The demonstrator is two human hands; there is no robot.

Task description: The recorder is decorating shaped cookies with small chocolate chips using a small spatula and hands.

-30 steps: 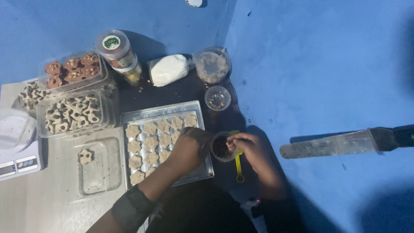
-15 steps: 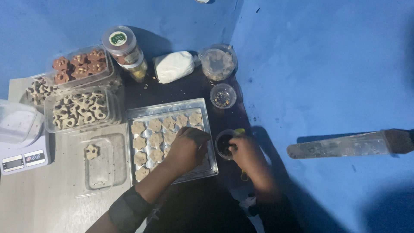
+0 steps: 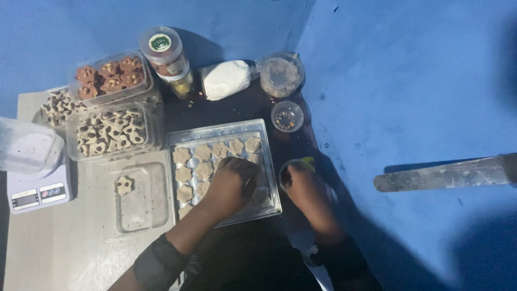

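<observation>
A metal tray (image 3: 177, 141) holds rows of pale flower-shaped cookies (image 3: 203, 153). My left hand (image 3: 232, 180), with a black band on the forearm, rests over the tray's right half, fingers curled down onto the cookies; what they pinch is hidden. My right hand (image 3: 302, 186) lies over a small dark cup (image 3: 285, 171) just right of the tray and grips its rim. A yellow-green bit (image 3: 308, 160) shows beside its fingers.
Behind the tray stand a small bowl of sprinkles (image 3: 287, 116), a round tub (image 3: 280, 73), a white bag (image 3: 226, 78) and a lidded jar (image 3: 164, 51). Boxes of cookies (image 3: 110, 132), a nearly bare clear box (image 3: 134, 199) and a scale (image 3: 37, 191) sit left. A long metal blade (image 3: 447, 173) lies right.
My left hand has drawn back from the cup's edge to the cookies on the tray. My right hand has slid over the cup and now covers most of it.
</observation>
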